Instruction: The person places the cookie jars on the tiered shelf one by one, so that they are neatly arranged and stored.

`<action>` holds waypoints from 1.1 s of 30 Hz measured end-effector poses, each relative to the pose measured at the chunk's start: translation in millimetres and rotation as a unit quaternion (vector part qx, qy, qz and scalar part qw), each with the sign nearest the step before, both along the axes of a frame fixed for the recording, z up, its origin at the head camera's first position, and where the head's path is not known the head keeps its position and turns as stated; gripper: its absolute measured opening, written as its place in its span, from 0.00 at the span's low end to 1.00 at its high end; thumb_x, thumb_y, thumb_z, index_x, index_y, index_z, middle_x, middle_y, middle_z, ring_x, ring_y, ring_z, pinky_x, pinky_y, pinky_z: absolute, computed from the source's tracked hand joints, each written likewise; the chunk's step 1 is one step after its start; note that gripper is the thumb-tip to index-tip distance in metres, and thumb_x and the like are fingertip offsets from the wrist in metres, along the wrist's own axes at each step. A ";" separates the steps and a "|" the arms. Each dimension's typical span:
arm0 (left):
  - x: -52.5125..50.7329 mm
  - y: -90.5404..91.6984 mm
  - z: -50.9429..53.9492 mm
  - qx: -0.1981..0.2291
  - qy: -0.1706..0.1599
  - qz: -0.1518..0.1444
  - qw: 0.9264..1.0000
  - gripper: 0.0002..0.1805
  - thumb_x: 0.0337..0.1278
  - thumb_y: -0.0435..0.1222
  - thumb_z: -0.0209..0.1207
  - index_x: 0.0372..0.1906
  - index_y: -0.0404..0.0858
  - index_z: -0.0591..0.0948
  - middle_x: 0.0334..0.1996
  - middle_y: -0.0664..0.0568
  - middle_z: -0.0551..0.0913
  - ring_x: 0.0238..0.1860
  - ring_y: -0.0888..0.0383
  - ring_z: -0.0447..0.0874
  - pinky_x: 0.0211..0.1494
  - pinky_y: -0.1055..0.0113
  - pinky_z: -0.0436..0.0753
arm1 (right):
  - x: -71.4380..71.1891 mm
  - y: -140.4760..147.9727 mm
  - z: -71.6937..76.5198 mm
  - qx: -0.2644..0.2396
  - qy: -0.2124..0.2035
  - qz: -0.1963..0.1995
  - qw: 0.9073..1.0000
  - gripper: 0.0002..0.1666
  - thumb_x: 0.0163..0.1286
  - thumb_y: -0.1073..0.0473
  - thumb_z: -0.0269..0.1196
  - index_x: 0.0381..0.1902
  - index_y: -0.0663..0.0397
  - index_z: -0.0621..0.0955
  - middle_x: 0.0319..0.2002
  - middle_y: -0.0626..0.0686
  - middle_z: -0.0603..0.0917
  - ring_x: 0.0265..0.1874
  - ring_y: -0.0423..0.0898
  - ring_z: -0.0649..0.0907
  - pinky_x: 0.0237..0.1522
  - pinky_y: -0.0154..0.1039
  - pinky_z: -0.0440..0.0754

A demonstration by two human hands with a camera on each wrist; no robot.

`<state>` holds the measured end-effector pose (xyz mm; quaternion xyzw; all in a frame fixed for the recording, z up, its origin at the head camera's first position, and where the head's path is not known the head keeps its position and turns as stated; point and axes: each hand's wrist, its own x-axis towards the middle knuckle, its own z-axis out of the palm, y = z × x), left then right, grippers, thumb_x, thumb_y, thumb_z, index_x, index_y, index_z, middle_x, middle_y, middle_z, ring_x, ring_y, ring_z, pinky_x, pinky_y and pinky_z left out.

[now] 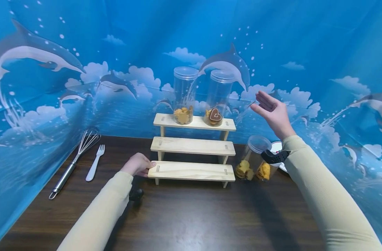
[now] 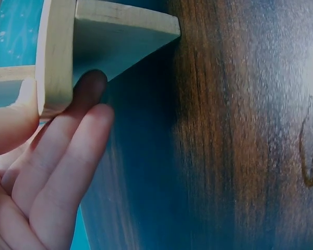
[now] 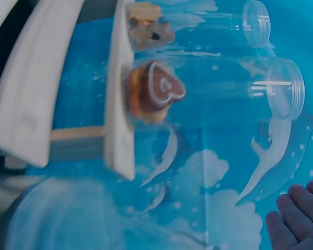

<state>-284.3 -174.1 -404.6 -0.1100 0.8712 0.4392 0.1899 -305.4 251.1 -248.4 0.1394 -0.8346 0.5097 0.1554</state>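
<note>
A three-tier wooden display stand (image 1: 193,170) stands on the dark table. My left hand (image 1: 138,164) pinches the left end of its lowest shelf, thumb on top and fingers underneath, as the left wrist view shows up close. Two tall clear jars rest upright on the top shelf: the left jar (image 1: 184,96) has pale cookies at its bottom, and the right jar (image 1: 220,96) holds cookies with a brown heart-shaped one (image 3: 164,87). To the right of these jars, my right hand (image 1: 272,113) is raised in the air with fingers straight, touching nothing.
Right of the stand, a clear jar (image 1: 256,146) and another partly hidden one stand with cookies, near a white plate (image 1: 276,147). A whisk (image 1: 75,162) and a white fork (image 1: 95,163) lie at the left. A blue dolphin-print cloth (image 1: 140,35) hangs behind the table.
</note>
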 end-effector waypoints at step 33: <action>1.3 0.1 4.2 0.030 -0.015 -0.006 0.999 0.18 0.64 0.32 0.57 0.50 0.18 0.75 0.24 0.47 0.82 0.22 0.60 0.81 0.35 0.61 0.86 | 52.2 58.2 -101.1 -0.002 -0.072 0.023 0.997 0.37 0.71 0.54 0.58 0.73 0.54 0.57 0.71 0.60 0.60 0.70 0.51 0.61 0.57 0.21 0.70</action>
